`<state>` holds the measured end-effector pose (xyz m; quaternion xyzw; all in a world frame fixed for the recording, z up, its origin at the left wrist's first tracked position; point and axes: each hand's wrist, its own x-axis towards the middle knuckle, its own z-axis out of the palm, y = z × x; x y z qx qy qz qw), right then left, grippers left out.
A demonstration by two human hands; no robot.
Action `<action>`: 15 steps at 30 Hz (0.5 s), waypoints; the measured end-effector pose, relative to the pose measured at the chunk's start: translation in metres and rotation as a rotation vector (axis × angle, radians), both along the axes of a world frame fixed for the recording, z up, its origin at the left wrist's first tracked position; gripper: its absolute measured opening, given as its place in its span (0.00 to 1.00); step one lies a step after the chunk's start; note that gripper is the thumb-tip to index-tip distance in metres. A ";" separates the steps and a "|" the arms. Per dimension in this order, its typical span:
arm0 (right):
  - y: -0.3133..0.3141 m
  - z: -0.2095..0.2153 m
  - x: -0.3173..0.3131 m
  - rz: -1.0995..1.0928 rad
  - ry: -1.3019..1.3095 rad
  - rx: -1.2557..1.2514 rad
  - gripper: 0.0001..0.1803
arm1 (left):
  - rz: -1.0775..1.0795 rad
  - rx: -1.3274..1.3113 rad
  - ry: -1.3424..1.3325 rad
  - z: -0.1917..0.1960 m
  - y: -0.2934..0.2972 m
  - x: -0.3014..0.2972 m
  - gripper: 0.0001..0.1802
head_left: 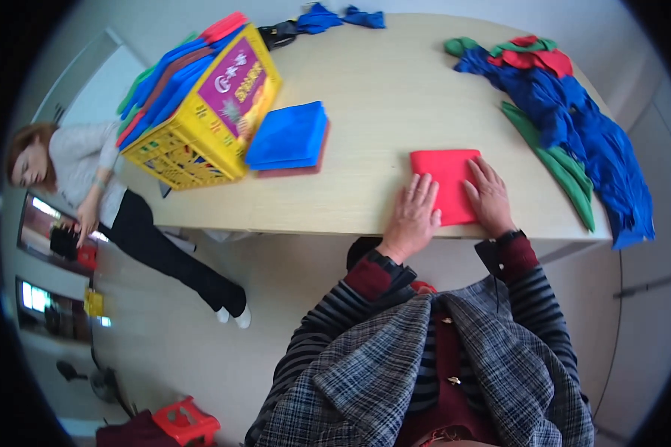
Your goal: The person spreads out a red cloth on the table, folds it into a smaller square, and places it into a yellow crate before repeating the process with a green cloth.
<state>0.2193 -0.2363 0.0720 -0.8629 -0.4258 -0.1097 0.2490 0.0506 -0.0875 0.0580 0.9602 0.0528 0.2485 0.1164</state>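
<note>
Red folded cloth (452, 182), pale table (380, 89) beneath, hands (413, 214) flat upon it, fingers extended

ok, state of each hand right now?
Left hand: open, laid along the left edge of the folded red cloth, not gripping it.
Right hand: open, on the same cloth's right edge, not gripping it.

grey plaid outer layer (373, 357) | grey-black striped sleeves (317, 313) | maroon cuffs (369, 278) | black wrist straps (386, 262) | gold-toned fasteners (453, 381)
</note>
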 end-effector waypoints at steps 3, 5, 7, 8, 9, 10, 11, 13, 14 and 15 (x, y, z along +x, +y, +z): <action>-0.006 -0.001 0.006 0.005 -0.005 -0.002 0.30 | 0.003 0.029 -0.010 0.000 -0.002 0.006 0.34; -0.006 -0.002 0.010 -0.018 -0.011 -0.003 0.30 | 0.023 0.024 -0.008 -0.001 -0.003 0.009 0.34; -0.007 -0.003 0.011 -0.033 -0.013 -0.003 0.31 | 0.003 0.018 0.011 0.000 -0.003 0.010 0.34; -0.007 -0.002 0.013 -0.034 -0.026 -0.012 0.31 | 0.009 0.026 0.007 0.002 -0.003 0.011 0.33; -0.005 -0.001 0.012 -0.026 -0.042 -0.014 0.31 | 0.025 0.040 0.000 0.001 -0.001 0.011 0.33; -0.006 0.000 0.009 -0.042 -0.033 -0.020 0.31 | 0.009 0.035 0.008 0.000 -0.002 0.009 0.33; -0.005 0.003 0.007 -0.064 -0.079 -0.091 0.31 | 0.011 0.039 0.008 -0.001 -0.001 0.008 0.33; -0.002 0.008 0.005 -0.106 -0.175 -0.232 0.31 | 0.018 0.050 0.001 -0.001 0.001 0.009 0.33; 0.001 0.011 0.003 -0.114 -0.176 -0.231 0.31 | 0.010 0.052 -0.001 -0.001 0.000 0.010 0.33; 0.005 0.014 0.000 -0.059 -0.195 -0.205 0.31 | 0.012 0.050 0.006 0.000 -0.001 0.010 0.33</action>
